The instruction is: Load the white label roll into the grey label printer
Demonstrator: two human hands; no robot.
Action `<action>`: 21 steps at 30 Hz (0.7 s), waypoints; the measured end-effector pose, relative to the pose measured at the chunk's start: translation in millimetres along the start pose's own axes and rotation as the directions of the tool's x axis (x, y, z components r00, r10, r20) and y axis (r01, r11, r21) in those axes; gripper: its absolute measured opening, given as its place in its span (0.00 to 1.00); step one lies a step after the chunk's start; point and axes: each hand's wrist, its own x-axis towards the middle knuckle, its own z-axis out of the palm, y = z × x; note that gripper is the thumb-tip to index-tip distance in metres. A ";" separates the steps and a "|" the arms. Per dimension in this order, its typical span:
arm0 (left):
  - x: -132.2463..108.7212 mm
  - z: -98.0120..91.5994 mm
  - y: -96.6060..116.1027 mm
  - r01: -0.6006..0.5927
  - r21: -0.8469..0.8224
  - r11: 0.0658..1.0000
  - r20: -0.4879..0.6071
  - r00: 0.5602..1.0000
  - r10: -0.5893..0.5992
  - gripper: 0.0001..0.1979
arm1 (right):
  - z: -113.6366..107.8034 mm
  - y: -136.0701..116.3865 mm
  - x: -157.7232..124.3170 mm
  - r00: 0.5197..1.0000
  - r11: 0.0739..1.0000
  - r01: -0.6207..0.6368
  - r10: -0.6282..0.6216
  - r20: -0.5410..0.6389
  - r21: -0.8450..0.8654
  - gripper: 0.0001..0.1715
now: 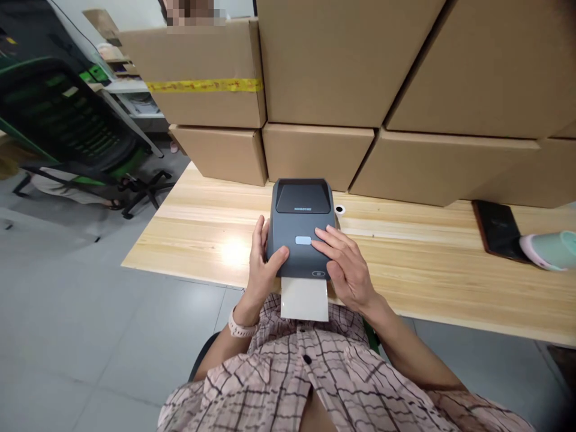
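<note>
A dark grey label printer (pixel 302 225) stands near the front edge of the wooden table, with a light blue button (pixel 303 240) on its top. From its front slot a blank white label sheet (pixel 305 299) hangs out toward my lap. My left hand (pixel 264 255) grips the printer's left side, thumb on the top face and fingers along the side wall. Over the right side of the top lies my right hand (pixel 345 264), its fingers stretched out and one fingertip beside the button.
Large cardboard boxes (pixel 319 150) are stacked along the table's back edge. To the right lie a black phone (pixel 499 229) and a pale green and pink cup (pixel 549 249) on its side. A small white ring (pixel 341 210) sits behind the printer. An office chair (pixel 67 120) stands left.
</note>
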 end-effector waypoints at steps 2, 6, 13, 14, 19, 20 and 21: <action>-5.9 3.3 -2.0 -0.030 0.020 0.999 -0.021 0.999 0.031 0.41 | 1.2 0.6 0.2 1.000 1.000 -0.001 0.001 -0.001 -0.009 0.27; -41.9 8.6 -13.3 -0.049 0.137 0.989 -0.198 0.977 0.076 0.38 | 3.5 -0.9 2.6 1.000 1.000 -0.017 0.016 -0.009 -0.018 0.25; -85.2 1.4 -10.5 0.407 -0.085 0.909 0.103 0.911 -0.398 0.25 | 8.7 -4.3 6.8 1.000 0.998 -0.016 0.015 -0.019 -0.060 0.28; -82.8 0.3 -5.9 0.469 -0.118 0.875 0.211 0.873 -0.439 0.26 | 9.1 -4.4 7.2 1.000 0.998 -0.014 0.013 -0.022 -0.066 0.29; -73.1 -5.5 4.4 0.499 -0.143 0.855 0.364 0.829 -0.424 0.24 | 4.8 -9.9 9.4 0.999 0.995 -0.038 0.039 0.009 -0.096 0.28; -73.2 -7.7 2.9 0.490 -0.119 0.863 0.374 0.828 -0.418 0.24 | 2.7 -11.9 11.1 0.999 0.991 -0.044 0.047 0.019 -0.124 0.27; -73.4 -10.6 0.8 0.472 -0.094 0.876 0.369 0.834 -0.410 0.25 | 0.3 -13.9 13.7 0.998 0.986 -0.046 0.052 0.034 -0.163 0.26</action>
